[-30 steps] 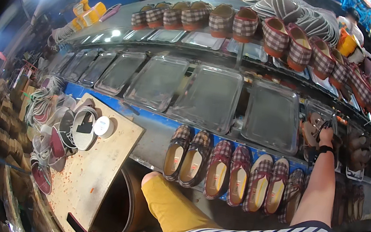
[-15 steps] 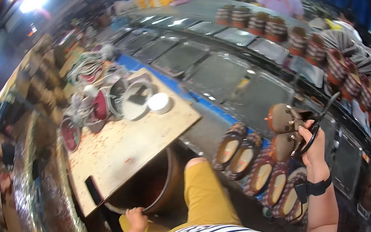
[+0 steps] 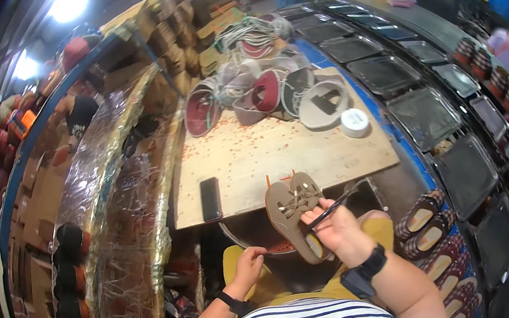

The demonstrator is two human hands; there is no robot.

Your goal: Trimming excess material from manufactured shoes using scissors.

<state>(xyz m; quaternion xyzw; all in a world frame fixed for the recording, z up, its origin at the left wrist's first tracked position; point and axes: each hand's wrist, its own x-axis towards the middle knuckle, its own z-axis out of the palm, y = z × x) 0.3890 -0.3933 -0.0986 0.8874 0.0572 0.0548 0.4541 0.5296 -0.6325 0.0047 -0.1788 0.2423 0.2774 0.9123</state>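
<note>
My right hand (image 3: pixel 339 228) is closed around the laced uppers of a pair of taupe shoes (image 3: pixel 279 205), holding black scissors (image 3: pixel 326 217) as well. Short orange threads stick up from the shoe toes. The pair hangs tilted over my lap, in front of the wooden board's near edge. To its left, my left hand (image 3: pixel 248 267) is raised with fingers loosely bent and the index finger pointing toward the shoes; nothing shows in it. Below the shoes is a round bin (image 3: pixel 237 238) with orange scraps, partly hidden by the board and shoes.
On the wooden board (image 3: pixel 241 163) are a phone (image 3: pixel 210 198), a white round tub (image 3: pixel 354 123), several maroon and grey shoe uppers (image 3: pixel 267 89) and orange scraps. Checked slip-on shoes (image 3: pixel 420 219) line the right side, beside a conveyor of dark trays (image 3: pixel 470 168). Plastic-wrapped shelving (image 3: pixel 95 156) stands left.
My right hand has brought the shoes and scissors from the conveyor side leftward over my lap. My left hand has moved up from the bin's rim toward them. The view has turned left.
</note>
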